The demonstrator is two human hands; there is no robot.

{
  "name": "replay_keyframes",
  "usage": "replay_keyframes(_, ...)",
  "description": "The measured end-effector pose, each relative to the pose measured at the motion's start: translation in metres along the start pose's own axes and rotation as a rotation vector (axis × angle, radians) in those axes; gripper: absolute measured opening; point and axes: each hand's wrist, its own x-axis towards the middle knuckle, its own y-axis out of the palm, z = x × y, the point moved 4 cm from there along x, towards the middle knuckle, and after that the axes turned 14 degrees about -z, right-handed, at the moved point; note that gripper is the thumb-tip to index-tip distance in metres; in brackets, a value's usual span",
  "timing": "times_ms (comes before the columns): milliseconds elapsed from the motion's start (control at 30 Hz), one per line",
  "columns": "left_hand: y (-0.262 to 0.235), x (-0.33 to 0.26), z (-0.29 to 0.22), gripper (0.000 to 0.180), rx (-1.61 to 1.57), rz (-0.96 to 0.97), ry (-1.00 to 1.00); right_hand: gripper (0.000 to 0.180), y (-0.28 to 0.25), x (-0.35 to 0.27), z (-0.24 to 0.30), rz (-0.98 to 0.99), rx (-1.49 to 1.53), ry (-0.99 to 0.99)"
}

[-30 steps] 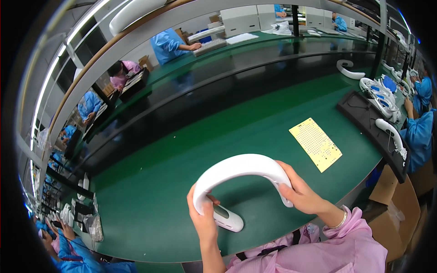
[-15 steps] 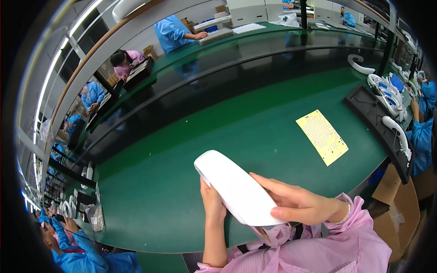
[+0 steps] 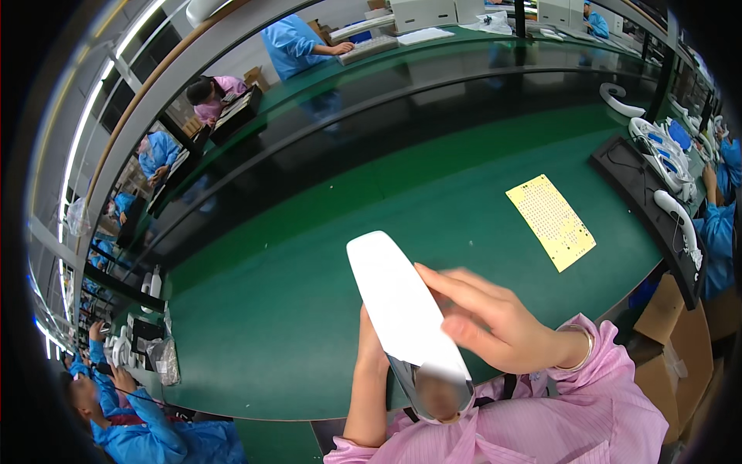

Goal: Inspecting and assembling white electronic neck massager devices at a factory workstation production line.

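Observation:
A long white rounded plastic housing with a shiny mirror-like lower end is held tilted above the green bench, its narrower end pointing away from me. My left hand supports it from the left and underneath; most of those fingers are hidden behind the housing. Along its right edge is my right hand, fingers stretched and thumb apart, slightly smeared by motion. The index fingertip and thumb lie at the housing's edge; whether they press on it I cannot tell.
On the green bench lies a yellow perforated board. A black tray at the right holds a white curved part. White parts crowd the far right and left. A cardboard box stands lower right. Co-workers in blue and pink sit around.
The housing has turned more upright and its shiny end has come into view. My right thumb has lifted from the lower end, and that hand has loosened and shifted up along the edge.

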Motion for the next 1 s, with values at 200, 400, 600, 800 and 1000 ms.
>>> replay_keyframes(200,0.007,-0.028,-0.002,0.058,0.257,0.228,-0.211,0.048,-0.014,0.011,0.011,0.070,-0.433,-0.511)
replay_keyframes(400,-0.007,-0.061,-0.045,0.048,0.038,0.381,0.036,0.031,-0.065,-0.012,-0.047,-0.361,-0.027,-0.078)
replay_keyframes(600,-0.017,-0.056,-0.045,0.062,0.321,0.480,0.399,0.041,-0.063,-0.031,-0.065,-0.456,0.224,0.054)
replay_keyframes(800,-0.027,-0.047,-0.052,0.079,0.436,0.466,0.549,0.040,-0.055,-0.033,-0.056,-0.521,0.142,0.335)
replay_keyframes(1000,-0.028,-0.040,-0.045,0.078,0.128,0.058,0.229,0.040,-0.044,-0.026,-0.064,-0.276,0.413,0.632)
